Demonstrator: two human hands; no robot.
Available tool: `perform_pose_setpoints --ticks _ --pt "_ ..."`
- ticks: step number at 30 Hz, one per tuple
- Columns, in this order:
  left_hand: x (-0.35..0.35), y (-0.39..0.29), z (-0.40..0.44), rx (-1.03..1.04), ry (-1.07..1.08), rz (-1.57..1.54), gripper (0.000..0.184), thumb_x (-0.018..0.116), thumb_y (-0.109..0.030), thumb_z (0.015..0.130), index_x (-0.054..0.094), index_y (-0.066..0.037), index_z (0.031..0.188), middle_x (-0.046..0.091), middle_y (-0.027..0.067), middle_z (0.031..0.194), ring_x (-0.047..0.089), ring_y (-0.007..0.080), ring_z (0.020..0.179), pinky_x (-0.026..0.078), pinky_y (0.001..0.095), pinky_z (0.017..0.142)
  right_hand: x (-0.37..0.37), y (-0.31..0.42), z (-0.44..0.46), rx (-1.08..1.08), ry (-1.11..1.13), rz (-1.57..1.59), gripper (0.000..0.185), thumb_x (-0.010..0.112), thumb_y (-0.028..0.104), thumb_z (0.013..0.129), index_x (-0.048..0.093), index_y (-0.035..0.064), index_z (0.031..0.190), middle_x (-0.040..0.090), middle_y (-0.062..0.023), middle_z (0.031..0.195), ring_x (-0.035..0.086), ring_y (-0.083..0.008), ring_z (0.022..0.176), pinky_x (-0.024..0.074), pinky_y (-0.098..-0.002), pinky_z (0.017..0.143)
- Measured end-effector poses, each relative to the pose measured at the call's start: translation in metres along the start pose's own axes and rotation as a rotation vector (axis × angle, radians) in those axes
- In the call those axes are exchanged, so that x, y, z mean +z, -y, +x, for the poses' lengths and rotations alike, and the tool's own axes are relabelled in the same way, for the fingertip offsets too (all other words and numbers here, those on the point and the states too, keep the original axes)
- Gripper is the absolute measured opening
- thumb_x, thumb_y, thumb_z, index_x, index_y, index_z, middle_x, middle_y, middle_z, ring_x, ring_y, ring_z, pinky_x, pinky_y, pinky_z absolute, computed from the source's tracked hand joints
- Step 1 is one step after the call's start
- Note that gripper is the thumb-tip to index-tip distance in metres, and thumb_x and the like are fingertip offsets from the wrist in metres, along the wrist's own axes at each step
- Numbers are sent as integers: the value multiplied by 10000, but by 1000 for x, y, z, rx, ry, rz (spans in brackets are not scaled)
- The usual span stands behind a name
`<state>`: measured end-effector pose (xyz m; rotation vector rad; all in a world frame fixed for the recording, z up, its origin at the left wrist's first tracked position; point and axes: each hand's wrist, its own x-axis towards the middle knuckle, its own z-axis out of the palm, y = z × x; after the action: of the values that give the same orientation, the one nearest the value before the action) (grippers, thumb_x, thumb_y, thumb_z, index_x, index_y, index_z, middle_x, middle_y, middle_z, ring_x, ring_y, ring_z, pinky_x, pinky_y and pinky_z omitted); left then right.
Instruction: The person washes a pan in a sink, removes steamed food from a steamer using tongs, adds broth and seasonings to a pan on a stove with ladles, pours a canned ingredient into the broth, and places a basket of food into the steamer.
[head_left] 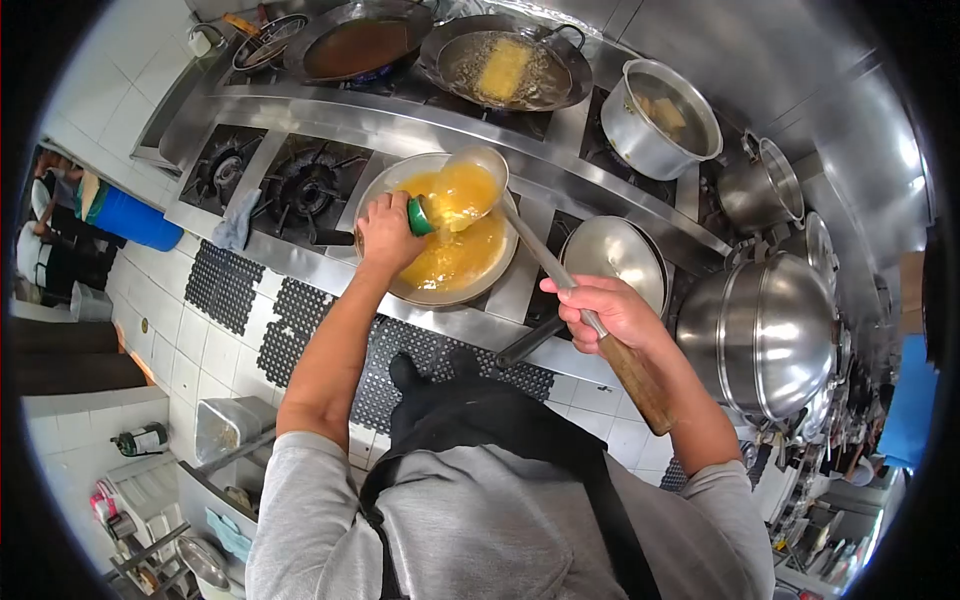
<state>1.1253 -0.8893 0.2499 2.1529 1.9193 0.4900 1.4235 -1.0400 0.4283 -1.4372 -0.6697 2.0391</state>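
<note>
My left hand (388, 230) grips a small container with a green rim (420, 215), tipped toward the ladle above the pan. My right hand (612, 308) is wrapped round the wooden-ended handle of a long ladle (545, 255). The ladle's bowl holds yellow liquid (467, 190) and hangs over the upper right part of a wide pan (505, 270). More yellow-orange liquid (445, 262) lies in that pan on the front burners. What the container holds is hidden.
Behind stand a wok of brown liquid (355, 48), a wok with a yellow block frying in bubbling oil (503, 70), and a steel pot (660, 120). A lidded pan (612, 262) and domed steamer (765, 335) are right. A cloth (237, 218) hangs left; people stand far left.
</note>
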Motion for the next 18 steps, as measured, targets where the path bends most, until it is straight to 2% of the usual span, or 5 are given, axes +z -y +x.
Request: perform_pose_setpoints --ticks 3,6,12,15,18 --pt "1 -4 0 -35 -18 -90 727 887 -316 666 565 -124 1288 565 110 1260 514 337 1238 412 544 1012 10 4 -2 -75 -46 -159 403 631 171 949 577 -10 1305 555 3 761 505 -112 506 395 -279 479" --pt "0 -6 -2 -74 -49 -191 756 888 -301 671 553 -86 1313 590 145 1253 554 350 1216 446 527 1006 24 10 -10 -129 -82 -330 436 618 144 947 556 -29 1342 553 0 747 525 -110 503 414 -278 476" --pt "18 7 -1 -85 -176 -700 783 889 -243 657 533 19 1304 640 204 1219 640 329 1138 501 399 990 42 8 -31 -171 -145 -604 389 599 132 962 578 23 1335 540 4 734 515 -86 514 432 -270 486" --pt "17 4 -4 -70 -232 -677 774 886 -237 653 539 24 1294 645 198 1200 641 294 1136 499 385 990 42 1 -35 -220 -155 -644 333 598 132 964 600 41 1284 537 5 728 512 -81 526 438 -276 499" --pt "3 0 -2 -60 -124 -680 767 879 -246 649 547 9 1292 650 188 1216 643 328 1137 501 392 990 36 -7 -32 -284 -170 -653 287 600 133 961 608 29 1228 536 4 716 515 -80 537 440 -279 511"
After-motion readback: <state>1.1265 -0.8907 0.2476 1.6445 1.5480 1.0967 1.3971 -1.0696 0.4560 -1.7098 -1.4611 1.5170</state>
